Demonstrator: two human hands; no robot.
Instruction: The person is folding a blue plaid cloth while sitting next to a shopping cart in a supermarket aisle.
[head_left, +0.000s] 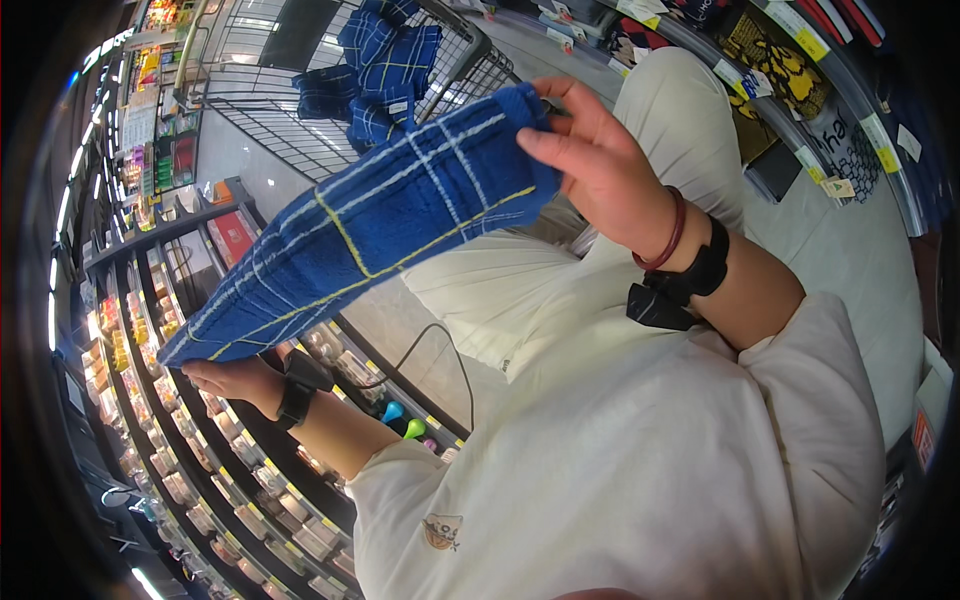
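Note:
A length of blue plaid cloth (352, 240) with white and yellow lines, perhaps a folded garment, is stretched slantwise in front of me. My right hand (592, 150) pinches its upper right end, thumb on the near face and fingers behind. At the lower left end, my left hand (236, 381) grips the tapered corner from below. Both wrists carry black straps with small devices. Behind the cloth, more blue plaid pieces (394, 60) lie heaped in a wire shopping cart (262, 124); one bears a small white label.
Shelves of small packaged goods (255, 457) run along my left. To the right, a shelf (832, 97) holds folded clothing with price tags along its edges. A dark cable or strap (457, 352) loops near my bent leg (480, 300), above the tiled floor.

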